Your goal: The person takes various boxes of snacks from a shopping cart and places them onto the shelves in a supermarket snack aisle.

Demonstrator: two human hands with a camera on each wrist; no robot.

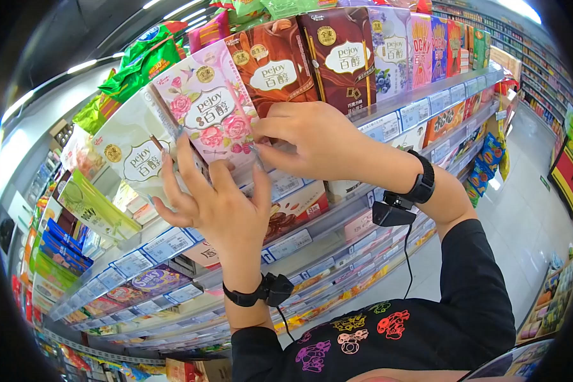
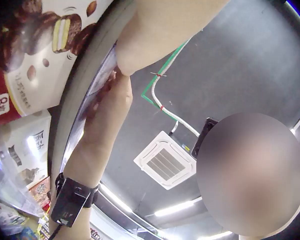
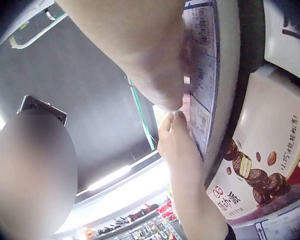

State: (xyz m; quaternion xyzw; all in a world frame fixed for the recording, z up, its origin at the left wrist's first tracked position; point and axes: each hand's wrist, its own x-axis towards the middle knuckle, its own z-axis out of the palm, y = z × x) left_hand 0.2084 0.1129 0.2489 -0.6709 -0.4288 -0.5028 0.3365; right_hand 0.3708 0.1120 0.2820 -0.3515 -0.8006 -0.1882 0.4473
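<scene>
A pink Pejoy biscuit box (image 1: 207, 105) with roses on it stands on the shelf, leaning slightly, between a white Pejoy box (image 1: 134, 149) and a brown one (image 1: 274, 63). My right hand (image 1: 305, 140) is at its lower right edge, fingers curled in and thumb against the front, pinching that edge. Spread fingers mark my left hand (image 1: 219, 197) in front of the pink and white boxes. Its index fingertip touches the seam between them, and its thumb points up near the right fingertips. In the right wrist view the fingertips of both hands come close together; the box is mostly hidden there.
A dark chocolate Pejoy box (image 1: 340, 57), a blueberry one (image 1: 391, 51) and several Pocky boxes continue the row rightward. Price tags line the shelf edge (image 1: 382, 127). Lower tiers hold chocolate pie boxes (image 3: 260, 160). Green snack bags (image 1: 149, 60) sit behind; an aisle floor (image 1: 522, 172) lies right.
</scene>
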